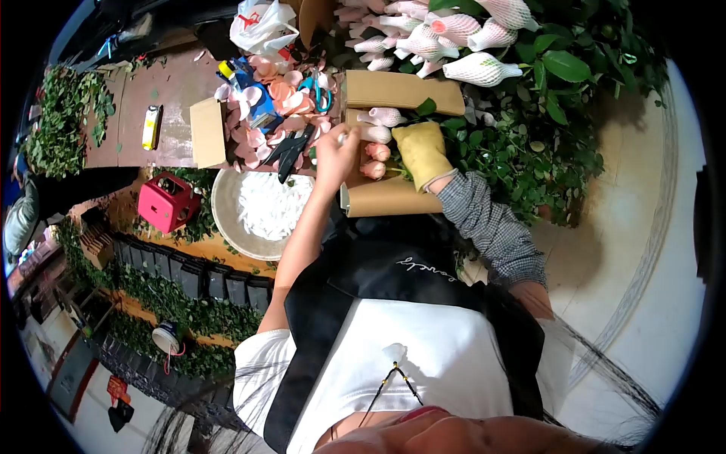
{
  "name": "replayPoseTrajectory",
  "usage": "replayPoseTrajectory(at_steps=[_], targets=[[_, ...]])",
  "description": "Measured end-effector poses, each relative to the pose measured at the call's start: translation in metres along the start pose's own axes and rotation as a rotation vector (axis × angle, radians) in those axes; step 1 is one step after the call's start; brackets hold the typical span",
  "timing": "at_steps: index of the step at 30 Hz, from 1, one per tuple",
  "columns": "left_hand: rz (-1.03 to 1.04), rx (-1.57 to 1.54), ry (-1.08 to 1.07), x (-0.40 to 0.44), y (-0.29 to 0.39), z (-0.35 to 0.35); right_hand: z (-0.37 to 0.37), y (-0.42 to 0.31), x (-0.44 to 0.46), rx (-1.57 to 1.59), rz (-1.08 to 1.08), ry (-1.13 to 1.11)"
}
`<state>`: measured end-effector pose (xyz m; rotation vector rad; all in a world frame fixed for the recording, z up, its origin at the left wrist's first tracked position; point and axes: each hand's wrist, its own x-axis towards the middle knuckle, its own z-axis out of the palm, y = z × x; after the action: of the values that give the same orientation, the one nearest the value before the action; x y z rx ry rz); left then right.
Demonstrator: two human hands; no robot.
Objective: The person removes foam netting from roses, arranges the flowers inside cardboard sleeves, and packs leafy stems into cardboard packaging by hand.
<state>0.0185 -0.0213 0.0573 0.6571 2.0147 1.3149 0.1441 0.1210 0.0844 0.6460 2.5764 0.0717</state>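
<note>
My left hand, bare, has its fingers pinched at the tip of a white foam net sleeve on a rose. The base of that rose meets the yellow work glove on my right hand, which looks closed around its stem; the stem itself is hidden. Beside them, another net-sleeved rose and two bare pink roses lie in an open cardboard piece. Black-handled shears lie just left of my left hand.
Loose pink petals, teal-handled scissors and a blue box cover the table's middle. A basin holds white net sleeves. Netted roses pile up at the back, leafy stems at right. A red stool stands left.
</note>
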Motion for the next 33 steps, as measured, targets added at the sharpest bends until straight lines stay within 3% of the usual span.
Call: replayPoseTrajectory(at_steps=[2, 3, 5, 6, 7, 9, 11, 15, 17, 19, 20, 21, 23, 25, 27, 29, 31, 32, 33], targets=[[-0.015, -0.203, 0.287, -0.001, -0.005, -0.007, 0.008, 0.005, -0.001, 0.052, -0.026, 0.074], [-0.193, -0.281, 0.322, 0.005, -0.014, -0.029, 0.010, 0.011, -0.006, 0.124, -0.044, 0.164], [0.139, -0.382, 0.368, 0.010, -0.021, -0.050, 0.000, 0.025, -0.031, 0.260, -0.153, 0.335], [0.329, -0.133, 0.310, 0.014, -0.020, -0.054, -0.016, 0.022, -0.039, 0.212, -0.145, 0.335], [0.204, -0.116, 0.123, 0.010, -0.020, -0.053, -0.023, 0.020, -0.039, 0.209, -0.161, 0.330], [-0.056, -0.069, -0.178, 0.014, -0.024, -0.040, -0.029, 0.015, -0.038, 0.015, 0.034, 0.151], [0.138, 0.084, -0.133, 0.026, -0.018, -0.014, -0.010, 0.017, -0.027, -0.046, 0.042, 0.110], [0.025, 0.433, -0.101, 0.024, 0.026, 0.005, -0.009, 0.011, -0.013, 0.076, -0.009, 0.329], [0.225, 0.271, 0.020, 0.018, 0.010, 0.018, 0.012, 0.014, 0.008, 0.023, 0.083, 0.255], [0.223, 0.147, 0.137, 0.009, 0.005, 0.006, 0.022, 0.023, 0.007, 0.072, 0.017, 0.331], [0.153, -0.030, 0.267, 0.003, -0.010, 0.003, 0.031, 0.026, 0.011, 0.110, 0.044, 0.307], [-0.196, -0.065, 0.272, 0.000, 0.012, -0.026, 0.028, 0.027, 0.010, 0.113, 0.039, 0.305], [-0.011, -0.105, 0.307, 0.001, -0.013, -0.071, 0.014, 0.025, 0.004, 0.147, 0.024, 0.305], [0.128, -0.207, 0.199, -0.005, -0.015, -0.065, 0.005, 0.026, 0.004, 0.163, 0.041, 0.197], [-0.109, -0.431, -0.203, -0.004, 0.001, -0.056, 0.004, 0.030, 0.002, 0.210, 0.000, 0.204], [-0.122, -0.202, -0.294, 0.004, 0.027, -0.033, 0.011, 0.032, 0.000, 0.211, -0.018, 0.234], [-0.067, 0.075, -0.267, 0.009, 0.040, -0.007, 0.013, 0.033, 0.000, 0.213, -0.048, 0.266], [0.014, 0.183, -0.144, 0.005, 0.048, 0.003, 0.013, 0.032, -0.001, 0.205, -0.049, 0.315], [-0.026, 0.122, -0.189, 0.004, 0.057, 0.004, 0.013, 0.032, -0.003, 0.199, -0.048, 0.366]])
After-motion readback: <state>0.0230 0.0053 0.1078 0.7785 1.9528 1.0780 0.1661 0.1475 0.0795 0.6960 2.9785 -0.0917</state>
